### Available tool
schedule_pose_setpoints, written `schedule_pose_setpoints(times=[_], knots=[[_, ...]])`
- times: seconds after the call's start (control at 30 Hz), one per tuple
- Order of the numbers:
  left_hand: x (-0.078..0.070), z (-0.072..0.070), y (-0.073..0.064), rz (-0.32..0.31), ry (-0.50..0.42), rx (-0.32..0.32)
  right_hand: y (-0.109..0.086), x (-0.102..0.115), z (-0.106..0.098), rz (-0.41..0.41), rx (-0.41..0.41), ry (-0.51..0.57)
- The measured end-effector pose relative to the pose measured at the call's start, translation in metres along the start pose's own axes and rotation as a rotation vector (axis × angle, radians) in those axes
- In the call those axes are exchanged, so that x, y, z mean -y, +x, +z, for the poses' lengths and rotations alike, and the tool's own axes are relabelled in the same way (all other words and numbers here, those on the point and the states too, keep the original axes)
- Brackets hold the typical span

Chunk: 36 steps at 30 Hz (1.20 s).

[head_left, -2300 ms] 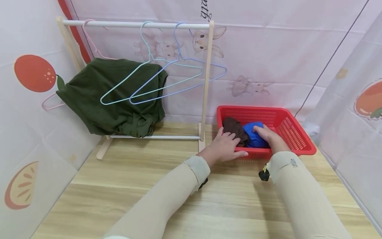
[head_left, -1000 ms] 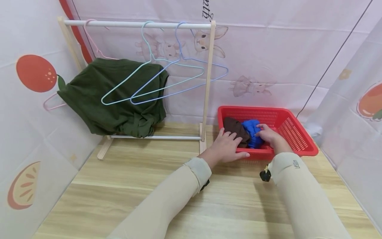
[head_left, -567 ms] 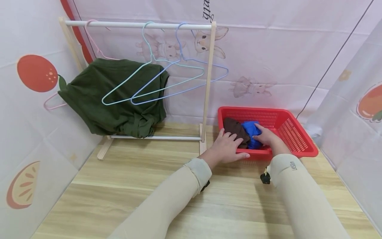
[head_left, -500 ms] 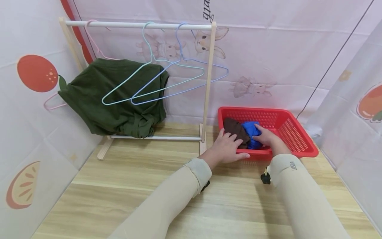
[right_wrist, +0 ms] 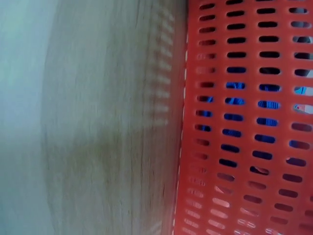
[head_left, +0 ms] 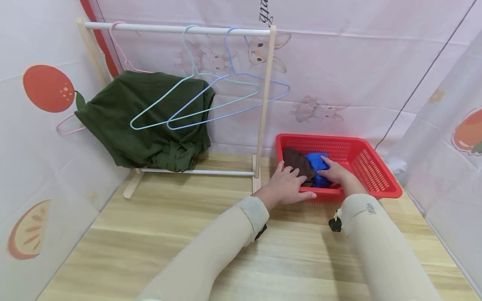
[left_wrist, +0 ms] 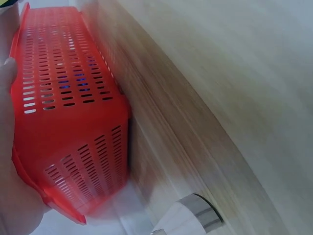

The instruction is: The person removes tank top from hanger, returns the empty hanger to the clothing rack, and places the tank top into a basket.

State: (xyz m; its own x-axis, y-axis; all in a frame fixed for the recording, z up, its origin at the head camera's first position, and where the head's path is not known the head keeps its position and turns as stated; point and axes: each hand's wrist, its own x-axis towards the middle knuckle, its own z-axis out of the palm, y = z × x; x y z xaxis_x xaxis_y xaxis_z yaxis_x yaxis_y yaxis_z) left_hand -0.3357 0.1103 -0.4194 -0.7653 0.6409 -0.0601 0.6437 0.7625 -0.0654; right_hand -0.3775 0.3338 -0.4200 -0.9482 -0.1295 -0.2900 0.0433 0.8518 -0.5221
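Note:
A red plastic basket (head_left: 376,167) with slotted walls holds a brown bundle of cloth (head_left: 295,159) on its left and a bright blue bundle of cloth (head_left: 315,159) beside it. My right hand (head_left: 339,173) reaches over the front rim and pinches the blue cloth's right side between thumb and fingers. My left hand (head_left: 284,186) rests across the basket's front left corner, fingers spread over the brown cloth and thumb outside the rim. In the right wrist view blue cloth (right_wrist: 234,101) shows through the slots; that hand's fingers are hidden there.
Left of the basket stands a wooden rack with a white top bar (head_left: 158,28). On it hang a dark green garment (head_left: 150,117) on a pink hanger (head_left: 69,125), a mint hanger (head_left: 158,100) and a blue hanger (head_left: 248,112). Printed curtains surround the wooden table (head_left: 150,225).
My right hand loosened on the blue cloth, shifted slightly and took hold of it again, leaving it more bunched. The left hand stays at the basket corner. The head view tilts slightly.

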Motion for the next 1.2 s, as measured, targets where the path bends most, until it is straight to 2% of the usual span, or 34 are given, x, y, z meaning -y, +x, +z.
schedule_pose_setpoints(times=[0.13,0.37,0.5,0.67,0.77,0.93,1.07,1.2], knots=[[0.007,-0.005,-0.005,0.026,-0.049,-0.014,-0.003,0.006,0.0,-0.014,-0.075,0.021],[0.022,-0.016,-0.017,0.077,-0.167,-0.098,-0.006,0.018,-0.003,0.049,-0.207,0.032],[0.032,-0.019,-0.024,0.075,-0.188,-0.113,-0.009,0.029,-0.003,0.04,-0.289,0.038],[0.046,-0.02,-0.033,0.049,-0.168,-0.178,-0.006,0.058,0.002,-0.068,-0.417,0.054],[0.056,-0.02,-0.041,0.036,-0.195,-0.199,-0.004,0.077,0.008,-0.138,-0.46,0.068],[0.073,-0.021,-0.055,0.011,-0.24,-0.239,-0.005,0.11,0.015,-0.255,-0.49,0.132],[0.093,-0.024,-0.07,-0.019,-0.233,-0.289,0.003,0.142,0.021,-0.369,-0.503,0.217],[0.111,-0.031,-0.087,-0.068,-0.256,-0.312,0.01,0.168,0.025,-0.432,-0.498,0.296]])
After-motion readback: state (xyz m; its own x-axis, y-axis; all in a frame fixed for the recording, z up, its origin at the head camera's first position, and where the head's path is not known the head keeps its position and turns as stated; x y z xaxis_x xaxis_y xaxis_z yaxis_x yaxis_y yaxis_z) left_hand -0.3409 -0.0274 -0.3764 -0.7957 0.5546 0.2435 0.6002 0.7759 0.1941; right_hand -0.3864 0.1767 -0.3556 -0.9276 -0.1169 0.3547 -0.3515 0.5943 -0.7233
